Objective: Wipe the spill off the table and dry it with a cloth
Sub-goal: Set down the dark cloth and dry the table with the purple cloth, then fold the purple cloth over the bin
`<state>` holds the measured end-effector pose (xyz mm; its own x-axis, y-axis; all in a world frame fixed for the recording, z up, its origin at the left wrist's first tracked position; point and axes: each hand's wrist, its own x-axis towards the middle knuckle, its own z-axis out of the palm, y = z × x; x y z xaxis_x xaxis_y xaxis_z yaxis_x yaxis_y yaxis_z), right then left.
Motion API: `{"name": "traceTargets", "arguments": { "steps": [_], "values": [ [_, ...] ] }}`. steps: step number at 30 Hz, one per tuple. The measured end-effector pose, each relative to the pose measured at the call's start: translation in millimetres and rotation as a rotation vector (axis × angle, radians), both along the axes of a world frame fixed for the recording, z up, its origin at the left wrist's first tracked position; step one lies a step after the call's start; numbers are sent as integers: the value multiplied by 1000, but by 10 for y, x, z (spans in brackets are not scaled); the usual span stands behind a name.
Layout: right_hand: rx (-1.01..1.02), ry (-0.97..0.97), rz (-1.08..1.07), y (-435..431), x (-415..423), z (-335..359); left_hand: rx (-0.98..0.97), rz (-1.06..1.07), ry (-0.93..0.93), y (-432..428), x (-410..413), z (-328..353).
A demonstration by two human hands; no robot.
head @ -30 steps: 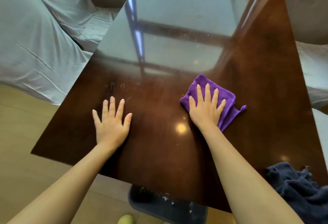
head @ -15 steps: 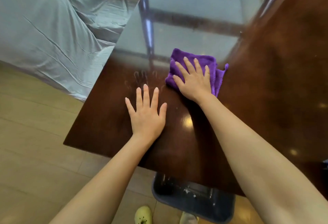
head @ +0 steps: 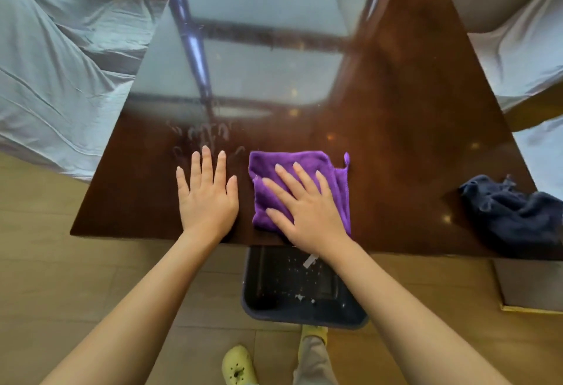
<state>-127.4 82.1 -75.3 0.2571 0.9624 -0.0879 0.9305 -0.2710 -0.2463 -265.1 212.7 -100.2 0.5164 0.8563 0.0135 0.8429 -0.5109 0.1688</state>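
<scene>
While the wipe's going on, here's the layout:
right hand (head: 307, 205): lying flat, fingers spread, pressing the purple cloth (head: 304, 165) near the table (head: 411, 128)'s near edge
left hand (head: 207, 195): resting open and flat, just beside the cloth
smears (head: 207, 134): sitting beyond the left hand, so up-left of the cloth
nearer hand: I'm guessing the right, already on the cloth

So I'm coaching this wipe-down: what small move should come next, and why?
Probably slide the purple cloth under the right hand forward-left onto the smudge marks beyond the left hand; those streaks still show on the table.
</scene>
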Motion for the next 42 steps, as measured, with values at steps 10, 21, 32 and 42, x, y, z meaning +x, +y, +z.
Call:
{"name": "traceTargets", "arguments": {
  "steps": [10, 21, 32, 42],
  "values": [
    [281, -278, -91, -1093, -119, -383, -32, -6, -7, -5, -21, 9],
    [514, -237, -401, -1711, 230, -316, -24, -18, 3, -22, -22, 39],
    [428, 246, -400, -1136, -338, 220, -151, -149, -147, -94, -14, 218],
    [316, 527, -313, -1405, -664, 366, -365, -927, -232, -1293, -126, 781]
  ]
}}
